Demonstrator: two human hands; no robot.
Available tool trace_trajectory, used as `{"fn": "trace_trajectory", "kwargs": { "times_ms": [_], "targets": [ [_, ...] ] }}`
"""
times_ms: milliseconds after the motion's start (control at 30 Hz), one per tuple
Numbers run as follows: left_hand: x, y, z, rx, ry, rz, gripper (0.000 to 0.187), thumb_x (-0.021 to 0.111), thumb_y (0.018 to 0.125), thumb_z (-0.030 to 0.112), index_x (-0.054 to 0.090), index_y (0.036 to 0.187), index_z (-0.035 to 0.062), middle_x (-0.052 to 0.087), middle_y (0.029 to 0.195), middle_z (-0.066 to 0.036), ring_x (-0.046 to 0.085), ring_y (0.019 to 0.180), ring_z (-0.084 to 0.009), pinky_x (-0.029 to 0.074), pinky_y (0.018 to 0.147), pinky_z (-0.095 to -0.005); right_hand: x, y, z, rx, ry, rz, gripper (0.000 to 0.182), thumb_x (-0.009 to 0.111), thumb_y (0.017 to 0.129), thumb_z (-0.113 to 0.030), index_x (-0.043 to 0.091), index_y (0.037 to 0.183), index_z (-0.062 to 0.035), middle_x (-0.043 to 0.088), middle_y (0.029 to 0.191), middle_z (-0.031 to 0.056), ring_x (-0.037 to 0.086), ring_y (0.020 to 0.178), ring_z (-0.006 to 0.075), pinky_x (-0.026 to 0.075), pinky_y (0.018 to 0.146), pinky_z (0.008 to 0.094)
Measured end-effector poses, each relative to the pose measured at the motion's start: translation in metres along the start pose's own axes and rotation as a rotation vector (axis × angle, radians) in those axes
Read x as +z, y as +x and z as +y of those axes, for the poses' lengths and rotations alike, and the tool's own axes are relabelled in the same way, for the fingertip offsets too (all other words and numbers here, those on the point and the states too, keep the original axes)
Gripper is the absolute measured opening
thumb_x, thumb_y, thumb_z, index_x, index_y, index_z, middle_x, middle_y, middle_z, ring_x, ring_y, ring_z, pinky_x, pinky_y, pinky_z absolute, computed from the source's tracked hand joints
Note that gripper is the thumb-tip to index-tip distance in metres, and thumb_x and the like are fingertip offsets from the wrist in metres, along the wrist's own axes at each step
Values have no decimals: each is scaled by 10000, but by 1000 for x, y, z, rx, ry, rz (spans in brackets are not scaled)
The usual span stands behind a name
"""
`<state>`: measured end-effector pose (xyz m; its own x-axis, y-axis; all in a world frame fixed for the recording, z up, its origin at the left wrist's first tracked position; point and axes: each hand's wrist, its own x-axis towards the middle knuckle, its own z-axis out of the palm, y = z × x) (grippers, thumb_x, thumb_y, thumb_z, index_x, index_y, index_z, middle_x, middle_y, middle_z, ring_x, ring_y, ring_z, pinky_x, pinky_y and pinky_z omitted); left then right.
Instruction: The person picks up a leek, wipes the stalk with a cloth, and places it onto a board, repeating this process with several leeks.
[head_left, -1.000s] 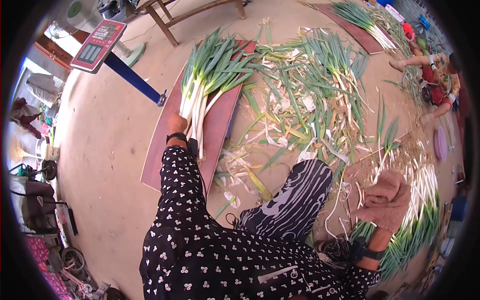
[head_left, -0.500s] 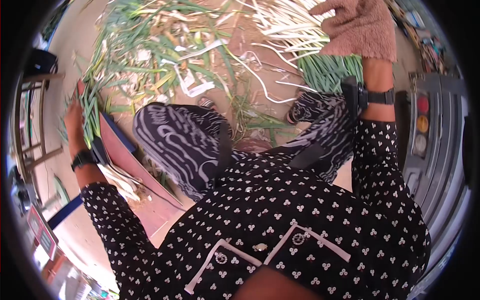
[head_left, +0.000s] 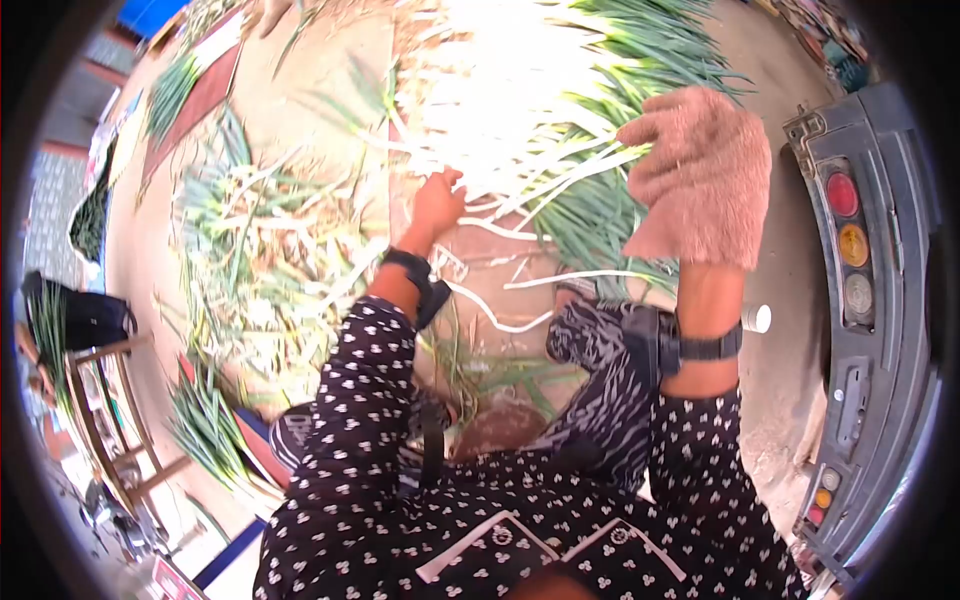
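Note:
My left hand (head_left: 438,205), bare, reaches over the white ends of the green onions (head_left: 600,160) on the ground. Its fingers are partly curled and a little apart, with nothing visible in them. My right hand (head_left: 705,175) wears a brownish-pink towelling mitt. Its fingers close on a few green onions where the white stalks turn green; the mitt hides their leaves. Glare washes out much of the large pile in front of me. A loose white stalk (head_left: 505,325) lies below my left hand.
Leaf trimmings (head_left: 300,260) cover the ground at left. A bundle of green onions (head_left: 215,430) lies by my left knee, another (head_left: 175,95) on a reddish board farther off. A wooden frame (head_left: 115,425) stands at left, a vehicle's rear (head_left: 870,250) at right. A white cylinder (head_left: 757,318) lies near my right wrist.
My left hand has moved from the bundle at my left side to the pile ahead. The view has shifted to show more ground ahead. The mitt now has a few green onions in it.

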<state>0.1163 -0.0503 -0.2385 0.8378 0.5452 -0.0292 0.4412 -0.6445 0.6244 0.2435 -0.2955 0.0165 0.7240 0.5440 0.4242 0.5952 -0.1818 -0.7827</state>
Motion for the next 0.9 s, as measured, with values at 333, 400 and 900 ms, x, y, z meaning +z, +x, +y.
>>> {"fn": "trace_trajectory", "kwargs": {
  "times_ms": [333, 400, 900],
  "targets": [
    [73, 62, 28, -74, 476, -135, 521, 639, 738, 323, 478, 1157, 58, 502, 1096, -150, 490, 1040, -316, 426, 819, -481, -10, -6, 8, 285, 127, 177, 197, 516, 750, 15, 524, 926, 105, 574, 901, 192, 589, 687, 227, 476, 454, 250],
    [61, 71, 37, 12, 461, -55, 472, 643, 737, 328, 522, 1104, 56, 507, 1065, -141, 498, 1016, -307, 426, 804, -466, -4, -17, 14, 377, 336, 339, 172, 520, 761, 10, 532, 908, 99, 575, 882, 193, 595, 665, 241, 474, 439, 253],
    [23, 235, 97, 144, 581, 67, 557, 648, 744, 334, 456, 1165, 23, 488, 1161, -163, 472, 1069, -308, 411, 844, -457, -1, -1, 16, 537, 578, -1, 338, 480, 793, 27, 404, 1118, 80, 542, 991, 199, 586, 758, 251, 461, 494, 232]
  ]
}}
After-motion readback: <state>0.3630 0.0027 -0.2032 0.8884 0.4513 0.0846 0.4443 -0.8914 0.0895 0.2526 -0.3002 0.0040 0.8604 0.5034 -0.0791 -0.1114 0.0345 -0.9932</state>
